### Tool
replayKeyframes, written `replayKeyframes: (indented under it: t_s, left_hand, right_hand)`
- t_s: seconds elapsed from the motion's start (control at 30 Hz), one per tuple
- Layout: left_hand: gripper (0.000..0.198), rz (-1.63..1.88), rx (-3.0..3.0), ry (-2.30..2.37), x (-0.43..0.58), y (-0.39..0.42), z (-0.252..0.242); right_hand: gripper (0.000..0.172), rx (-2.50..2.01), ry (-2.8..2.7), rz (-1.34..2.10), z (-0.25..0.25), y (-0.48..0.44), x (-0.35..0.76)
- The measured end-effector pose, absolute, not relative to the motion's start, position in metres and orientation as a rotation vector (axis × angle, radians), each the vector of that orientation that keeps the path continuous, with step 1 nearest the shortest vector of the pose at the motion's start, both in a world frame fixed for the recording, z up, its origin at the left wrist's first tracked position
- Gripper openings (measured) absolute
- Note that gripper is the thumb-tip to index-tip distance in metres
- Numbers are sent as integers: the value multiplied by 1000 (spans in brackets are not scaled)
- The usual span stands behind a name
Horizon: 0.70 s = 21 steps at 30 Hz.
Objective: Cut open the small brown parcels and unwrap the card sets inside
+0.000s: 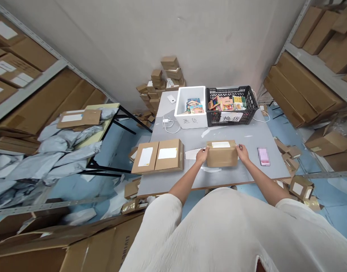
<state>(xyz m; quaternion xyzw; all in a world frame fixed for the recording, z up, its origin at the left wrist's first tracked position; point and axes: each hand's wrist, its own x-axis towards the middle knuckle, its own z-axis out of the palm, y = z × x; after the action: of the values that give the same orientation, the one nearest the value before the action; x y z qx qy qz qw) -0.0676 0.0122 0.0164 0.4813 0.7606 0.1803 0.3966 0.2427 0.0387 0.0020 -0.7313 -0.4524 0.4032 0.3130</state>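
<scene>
A brown cardboard box [222, 156] with a white label on top is held between my two hands near the front of the grey table [167, 185]. My left hand [202, 155] grips its left side, fingers closed at the upper corner. On the opposite side, my right hand [242, 152] has its fingers closed on the upper right corner. To the left lie two labelled cardboard boxes [169, 160] side by side. A small pink item [264, 156] rests right of my right hand.
A white bin [190, 121] and a black crate [247, 118], both holding books, stand at the table's back. Stacked boxes [170, 63] rise behind. Shelves of cartons flank both sides; grey bags [54, 143] pile up at left.
</scene>
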Motion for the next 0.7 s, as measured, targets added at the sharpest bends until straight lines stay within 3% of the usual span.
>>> replayKeyframes:
  t_s: [0.13,0.2,0.43,0.7]
  left_hand:
    - [49,482,1108,1821,-68,-11,9]
    - [49,568,1070,1745,-69,-22,5]
    - [79,715,861,1543,-67,-50,-4]
    - [67,820,817,1659,-55,-45,2]
  right_hand:
    - [45,-1916,-1250,1096,-5,22,253]
    - [39,-1816,-1311,1148,-7,12,259]
    - [55,-1637,-1357,1362,-6,-21,270]
    - [74,-1596,-1382,1337,-10,-14,263]
